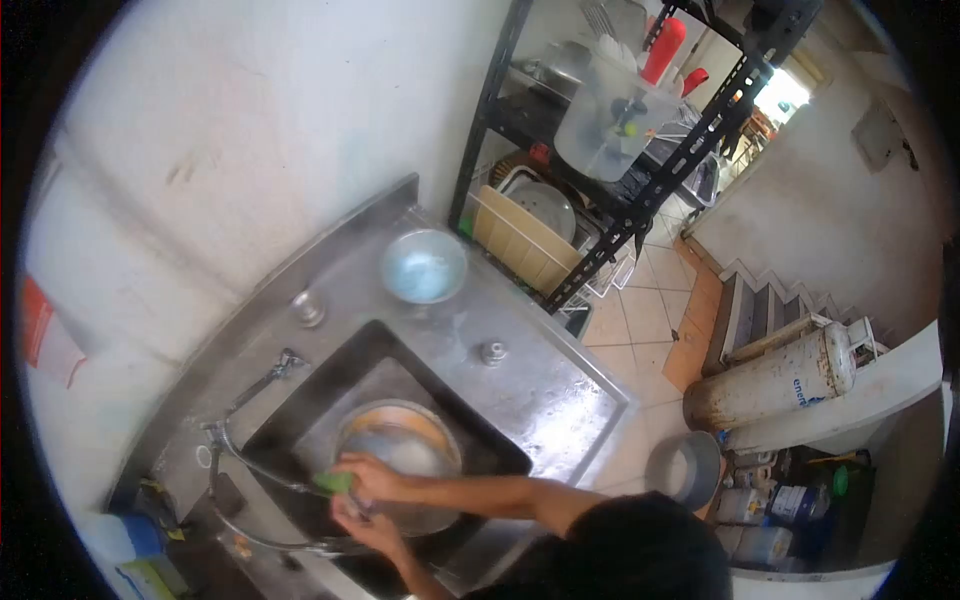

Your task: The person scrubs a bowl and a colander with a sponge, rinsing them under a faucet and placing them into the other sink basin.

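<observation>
Both of my hands are together over the sink basin (375,345), above a large round metal pan (400,440). My right hand (372,478) is closed on a green sponge (335,482). Just below it, my left hand (365,527) has its fingers curled around something small and dark, too blurred to name. The faucet spout (270,474) ends close to the sponge.
A metal bowl of bluish liquid (425,266) stands on the steel counter (560,400), near a small metal knob (494,351). Beyond it is a black shelf rack (482,125) with dishes and a utensil container (610,120). A gas cylinder (770,380) lies to the right.
</observation>
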`<state>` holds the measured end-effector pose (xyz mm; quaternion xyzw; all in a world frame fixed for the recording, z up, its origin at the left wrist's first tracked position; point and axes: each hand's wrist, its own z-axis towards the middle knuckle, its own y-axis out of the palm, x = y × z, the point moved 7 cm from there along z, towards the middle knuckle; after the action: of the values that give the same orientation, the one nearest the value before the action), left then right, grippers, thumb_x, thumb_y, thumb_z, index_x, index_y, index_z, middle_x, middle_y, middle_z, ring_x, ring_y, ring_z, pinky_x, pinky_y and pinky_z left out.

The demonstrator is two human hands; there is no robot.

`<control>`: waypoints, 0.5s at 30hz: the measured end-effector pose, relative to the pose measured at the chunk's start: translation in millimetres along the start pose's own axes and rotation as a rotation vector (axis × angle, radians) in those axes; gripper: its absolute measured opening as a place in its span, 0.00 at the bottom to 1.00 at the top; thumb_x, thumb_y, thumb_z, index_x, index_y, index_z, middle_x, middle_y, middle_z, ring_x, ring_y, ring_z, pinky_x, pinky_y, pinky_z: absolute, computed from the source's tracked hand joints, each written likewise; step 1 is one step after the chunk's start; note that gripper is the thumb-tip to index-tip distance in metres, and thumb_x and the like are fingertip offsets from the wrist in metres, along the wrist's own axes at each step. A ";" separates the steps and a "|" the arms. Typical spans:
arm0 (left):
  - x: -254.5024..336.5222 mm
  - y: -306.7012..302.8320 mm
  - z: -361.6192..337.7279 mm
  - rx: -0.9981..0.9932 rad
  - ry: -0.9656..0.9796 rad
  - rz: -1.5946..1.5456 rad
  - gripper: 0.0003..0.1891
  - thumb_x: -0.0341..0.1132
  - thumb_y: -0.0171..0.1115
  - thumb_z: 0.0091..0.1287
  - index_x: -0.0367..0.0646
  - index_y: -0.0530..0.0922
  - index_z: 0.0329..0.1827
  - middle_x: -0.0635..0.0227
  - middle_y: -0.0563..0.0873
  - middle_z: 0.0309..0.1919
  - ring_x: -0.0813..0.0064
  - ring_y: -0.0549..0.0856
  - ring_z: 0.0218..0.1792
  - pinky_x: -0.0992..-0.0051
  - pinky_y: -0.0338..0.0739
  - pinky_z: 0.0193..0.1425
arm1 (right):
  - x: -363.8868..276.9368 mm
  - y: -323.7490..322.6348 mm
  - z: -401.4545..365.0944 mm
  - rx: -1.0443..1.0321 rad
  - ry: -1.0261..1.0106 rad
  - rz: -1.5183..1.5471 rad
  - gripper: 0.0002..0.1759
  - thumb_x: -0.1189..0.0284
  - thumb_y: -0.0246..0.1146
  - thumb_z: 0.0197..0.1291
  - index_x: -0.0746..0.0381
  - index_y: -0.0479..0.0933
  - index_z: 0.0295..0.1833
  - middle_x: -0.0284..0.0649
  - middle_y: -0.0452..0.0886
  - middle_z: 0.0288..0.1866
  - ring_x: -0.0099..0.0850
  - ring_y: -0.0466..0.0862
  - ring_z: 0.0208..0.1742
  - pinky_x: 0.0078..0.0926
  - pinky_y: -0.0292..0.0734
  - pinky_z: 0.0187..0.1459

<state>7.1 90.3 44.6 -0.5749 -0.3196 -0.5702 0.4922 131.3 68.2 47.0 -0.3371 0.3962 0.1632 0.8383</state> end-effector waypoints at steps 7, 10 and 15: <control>28.6 5.2 -2.6 -0.056 0.109 0.185 0.24 0.21 0.53 0.59 0.33 0.68 0.62 0.52 0.78 0.55 0.58 0.77 0.58 0.64 0.67 0.66 | 33.6 -39.7 0.0 -0.173 1.013 0.339 0.24 0.82 0.57 0.46 0.65 0.78 0.54 0.55 0.76 0.55 0.43 0.79 0.55 0.40 0.73 0.56; 27.7 3.9 -2.0 -0.027 0.057 0.071 0.26 0.19 0.48 0.54 0.33 0.69 0.61 0.51 0.78 0.55 0.55 0.76 0.59 0.63 0.66 0.67 | 11.3 3.4 1.4 -0.084 0.246 0.062 0.25 0.82 0.58 0.46 0.66 0.77 0.55 0.54 0.78 0.51 0.39 0.80 0.52 0.37 0.75 0.51; 57.3 -3.6 -19.5 -0.044 0.119 0.119 0.27 0.19 0.45 0.53 0.32 0.70 0.60 0.51 0.78 0.54 0.56 0.76 0.60 0.63 0.65 0.67 | 76.1 -13.7 0.2 -0.332 0.140 -0.304 0.22 0.79 0.57 0.51 0.67 0.76 0.55 0.53 0.78 0.51 0.43 0.79 0.53 0.36 0.74 0.52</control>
<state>5.5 62.3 98.4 -0.5685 -0.2425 -0.5800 0.5307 187.0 59.0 -5.9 -0.5366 0.3659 0.0740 0.7568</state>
